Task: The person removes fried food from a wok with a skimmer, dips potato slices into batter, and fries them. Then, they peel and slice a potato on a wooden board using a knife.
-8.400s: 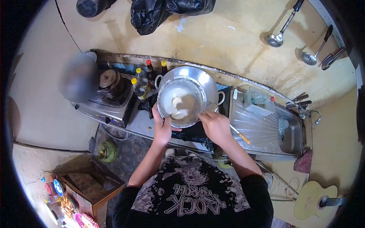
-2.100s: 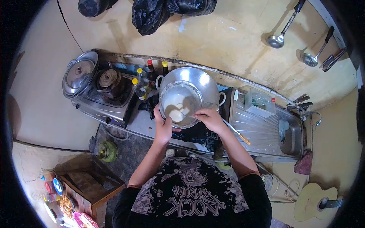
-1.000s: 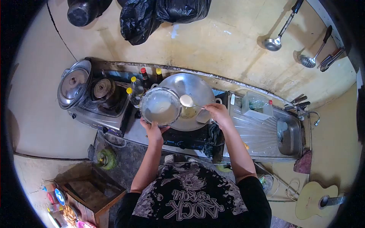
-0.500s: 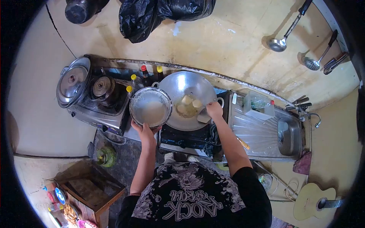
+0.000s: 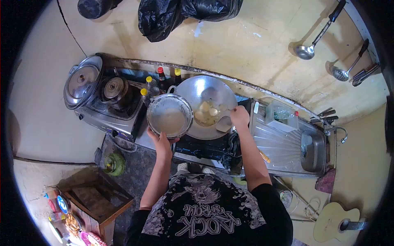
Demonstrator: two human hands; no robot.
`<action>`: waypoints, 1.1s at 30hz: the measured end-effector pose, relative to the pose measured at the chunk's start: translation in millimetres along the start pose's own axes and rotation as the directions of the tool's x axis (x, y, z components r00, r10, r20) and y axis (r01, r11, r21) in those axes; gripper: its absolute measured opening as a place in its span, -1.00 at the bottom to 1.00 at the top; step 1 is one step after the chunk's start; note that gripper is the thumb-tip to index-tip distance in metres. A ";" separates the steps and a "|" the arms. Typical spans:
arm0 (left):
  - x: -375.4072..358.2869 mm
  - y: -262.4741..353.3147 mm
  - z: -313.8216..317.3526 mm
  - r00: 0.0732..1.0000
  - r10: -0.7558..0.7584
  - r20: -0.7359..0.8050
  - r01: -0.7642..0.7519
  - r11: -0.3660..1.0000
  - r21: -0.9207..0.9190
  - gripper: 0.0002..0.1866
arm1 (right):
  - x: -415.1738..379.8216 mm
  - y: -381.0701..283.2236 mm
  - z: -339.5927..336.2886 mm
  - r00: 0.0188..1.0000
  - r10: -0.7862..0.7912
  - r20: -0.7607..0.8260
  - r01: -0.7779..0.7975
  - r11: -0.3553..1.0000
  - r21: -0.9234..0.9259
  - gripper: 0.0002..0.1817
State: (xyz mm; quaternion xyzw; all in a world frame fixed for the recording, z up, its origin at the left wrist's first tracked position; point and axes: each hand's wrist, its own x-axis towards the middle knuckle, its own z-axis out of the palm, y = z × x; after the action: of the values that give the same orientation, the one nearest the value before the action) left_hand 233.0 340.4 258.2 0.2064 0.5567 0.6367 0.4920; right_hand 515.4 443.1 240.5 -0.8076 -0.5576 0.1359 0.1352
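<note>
My left hand [image 5: 163, 144] holds a metal bowl [image 5: 150, 119] of pale batter by its lower rim, tilted over the left side of a large wok [image 5: 192, 92]. Several pale pieces [image 5: 205, 109] lie in oil at the middle of the wok. Closed around the handle of a spatula [image 5: 224, 124], my right hand [image 5: 240, 119] is at the wok's right edge. The spatula's flat blade rests low inside the wok, right of the pieces. My right fingers are partly hidden by the back of the hand.
Bottles [image 5: 152, 85] stand behind the bowl. On the left, a second stove [image 5: 108, 126] bears a lidded pot [image 5: 116, 91]. To the right are a sink [image 5: 314, 153] and a clear plastic container [image 5: 282, 119]. Ladles [image 5: 304, 52] hang on the wall.
The view has shifted slightly, moving the scene in the frame. The spatula and the pale pieces sit a little differently in the wok. Both hands keep their holds.
</note>
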 end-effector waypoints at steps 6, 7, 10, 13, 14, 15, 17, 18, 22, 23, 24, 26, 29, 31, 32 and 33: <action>-12.5 -7.2 12.4 0.988 -0.041 0.151 0.042 0.999 -0.006 -0.44 | -30.1 -5.4 -32.3 0.971 -0.226 -0.075 0.227 0.783 0.579 -0.77; -16.8 -4.9 17.6 0.982 -0.055 0.180 0.056 0.998 -0.003 -0.44 | -36.9 -12.8 -37.0 0.945 -0.302 -0.128 0.315 0.728 0.609 -0.76; -26.6 -4.2 29.2 0.967 -0.039 0.254 0.029 0.999 0.043 -0.44 | -67.5 -42.6 -56.1 0.883 -0.448 -0.140 0.464 0.783 0.416 -0.84; -33.9 -3.8 34.1 0.946 -0.006 0.325 -0.016 0.998 0.066 -0.42 | -78.9 -50.5 -62.1 0.739 -0.644 -0.198 0.661 0.749 0.034 -0.86; -35.9 -2.9 34.9 0.937 0.003 0.348 -0.028 0.997 0.068 -0.42 | -79.8 -48.4 -61.4 0.749 -0.643 -0.158 0.649 0.761 -0.022 -0.88; -38.2 0.2 36.0 0.930 0.017 0.366 -0.047 0.996 0.073 -0.41 | -80.6 -45.2 -61.6 0.749 -0.643 -0.159 0.652 0.758 0.008 -0.87; -43.3 8.8 37.4 0.916 0.045 0.398 -0.084 0.993 0.082 -0.39 | -81.2 -37.1 -63.8 0.748 -0.644 -0.158 0.659 0.749 0.068 -0.87; -44.4 11.0 37.6 0.911 0.055 0.409 -0.101 0.991 0.092 -0.39 | -80.8 -33.8 -64.8 0.757 -0.640 -0.133 0.653 0.750 0.107 -0.87; -49.4 21.0 41.0 0.890 0.083 0.449 -0.140 0.986 0.094 -0.37 | -84.5 -26.2 -67.3 0.780 -0.626 -0.013 0.612 0.758 0.226 -0.86; -50.8 22.7 41.8 0.884 0.090 0.458 -0.143 0.986 0.083 -0.36 | -85.9 -25.7 -68.1 0.780 -0.625 0.021 0.602 0.760 0.246 -0.85; -50.9 22.2 41.6 0.879 0.091 0.468 -0.147 0.985 0.086 -0.36 | -87.5 -25.5 -68.2 0.782 -0.622 0.040 0.590 0.760 0.274 -0.85; -51.0 20.4 40.5 0.869 0.090 0.487 -0.155 0.983 0.094 -0.37 | -91.9 -25.5 -67.0 0.784 -0.616 0.077 0.563 0.758 0.329 -0.84; -55.8 22.5 43.6 0.879 0.122 0.461 -0.194 0.975 0.112 -0.36 | -96.6 -25.7 -65.7 0.803 -0.587 0.099 0.515 0.768 0.381 -0.83; -56.8 22.8 43.0 0.879 0.110 0.463 -0.181 0.977 0.110 -0.36 | -98.8 -23.7 -65.8 0.798 -0.596 0.088 0.520 0.756 0.398 -0.83; -56.9 23.1 42.8 0.879 0.105 0.465 -0.174 0.979 0.108 -0.36 | -99.8 -23.2 -65.8 0.795 -0.600 0.082 0.524 0.749 0.406 -0.83; -57.2 23.6 42.8 0.877 0.100 0.470 -0.169 0.980 0.105 -0.36 | -101.8 -23.1 -66.5 0.796 -0.599 0.083 0.517 0.746 0.420 -0.83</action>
State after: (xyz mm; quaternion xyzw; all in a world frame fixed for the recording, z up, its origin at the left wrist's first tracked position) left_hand 283.0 315.5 308.6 0.4250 0.4520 0.5603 0.5488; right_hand 485.3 351.1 317.7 -0.5415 -0.7488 0.2785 0.2618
